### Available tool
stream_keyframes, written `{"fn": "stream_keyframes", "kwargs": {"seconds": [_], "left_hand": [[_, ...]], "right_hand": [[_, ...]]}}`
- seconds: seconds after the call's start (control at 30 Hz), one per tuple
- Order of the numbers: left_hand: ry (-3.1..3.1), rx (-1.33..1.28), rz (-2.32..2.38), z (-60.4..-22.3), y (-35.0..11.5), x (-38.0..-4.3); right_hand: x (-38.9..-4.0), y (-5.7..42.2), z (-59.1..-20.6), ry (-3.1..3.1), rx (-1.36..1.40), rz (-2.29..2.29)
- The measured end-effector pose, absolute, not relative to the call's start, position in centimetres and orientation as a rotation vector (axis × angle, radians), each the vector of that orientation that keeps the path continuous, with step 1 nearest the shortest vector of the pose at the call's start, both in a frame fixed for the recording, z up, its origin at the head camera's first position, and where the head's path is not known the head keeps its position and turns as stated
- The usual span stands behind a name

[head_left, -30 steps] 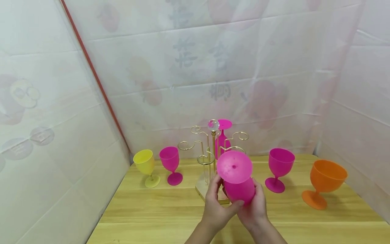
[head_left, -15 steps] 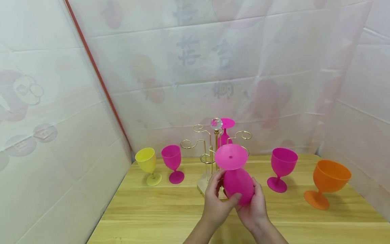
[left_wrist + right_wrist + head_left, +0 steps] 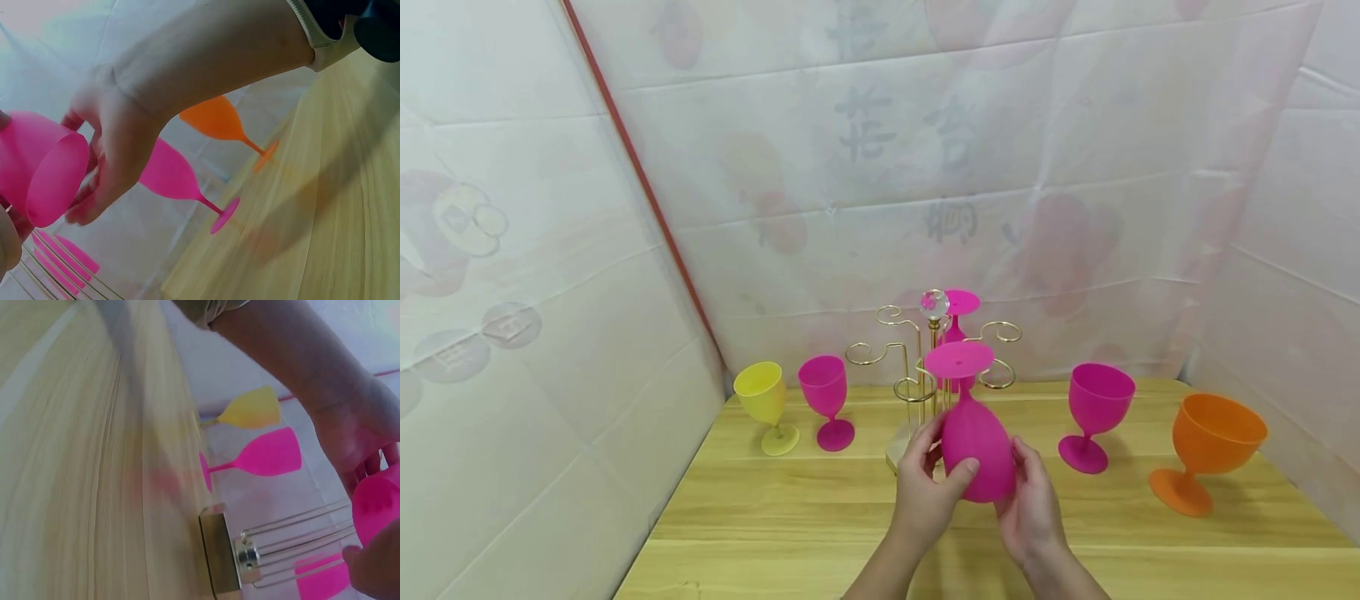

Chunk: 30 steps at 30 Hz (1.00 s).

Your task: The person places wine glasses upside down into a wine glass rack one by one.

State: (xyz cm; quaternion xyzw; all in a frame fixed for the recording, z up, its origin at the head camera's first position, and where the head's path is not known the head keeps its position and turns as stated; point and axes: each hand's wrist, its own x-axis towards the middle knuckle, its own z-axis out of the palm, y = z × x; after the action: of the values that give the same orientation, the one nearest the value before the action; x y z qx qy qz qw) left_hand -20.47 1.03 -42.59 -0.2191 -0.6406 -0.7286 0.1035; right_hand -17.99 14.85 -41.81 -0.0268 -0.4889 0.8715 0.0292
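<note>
Pink goblet [image 3: 979, 450]: held upside down above the table [image 3: 760, 533], foot uppermost, in front of the gold rack [image 3: 935, 337]; contact with the rack cannot be told.
Left hand [image 3: 921, 492]: grips the bowl, thumb across its near side.
Right hand [image 3: 1033, 504]: fingers loose at the bowl's other side; touching or not, unclear.
Handling: judged light, fairly stiff plastic, smooth enough to slip.
Best hold: around the bowl, sparing the thin stem.

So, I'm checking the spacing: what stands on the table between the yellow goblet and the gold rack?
In the head view, one upright pink goblet stands between the yellow goblet and the gold rack.
</note>
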Motion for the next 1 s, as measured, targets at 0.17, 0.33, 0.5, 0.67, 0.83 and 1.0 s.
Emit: {"fn": "stream_keyframes", "kwargs": {"seconds": [0.17,0.33,0.5,0.67,0.83,1.0], "left_hand": [[-1.913,-0.63,-2.183,-42.6,0.8,-20.6],[-1.91,-0.663,-2.189,-42.7,0.8,-20.8],[-1.923,-0.683,-2.191,-42.7,0.8,-20.8],[-1.936,-0.709,-2.184,-42.7,0.8,-20.8],[-1.95,-0.728,-2.165,-42.8,0.8,-20.8],[-1.981,-0.748,-2.16,-42.8,0.9,-20.8]], "right_hand": [[-18.0,15.0,-41.4,-1.714,0.04,2.334],[-18.1,15.2,-40.5,-1.906,0.172,2.029],[-18.2,15.8,-39.7,-2.117,0.265,1.875],[-18.4,16.3,-39.4,-2.203,0.318,1.848],[-18.4,16.6,-39.2,-2.229,0.327,1.811],[-18.3,16.9,-39.1,-2.224,0.328,1.758]]}}
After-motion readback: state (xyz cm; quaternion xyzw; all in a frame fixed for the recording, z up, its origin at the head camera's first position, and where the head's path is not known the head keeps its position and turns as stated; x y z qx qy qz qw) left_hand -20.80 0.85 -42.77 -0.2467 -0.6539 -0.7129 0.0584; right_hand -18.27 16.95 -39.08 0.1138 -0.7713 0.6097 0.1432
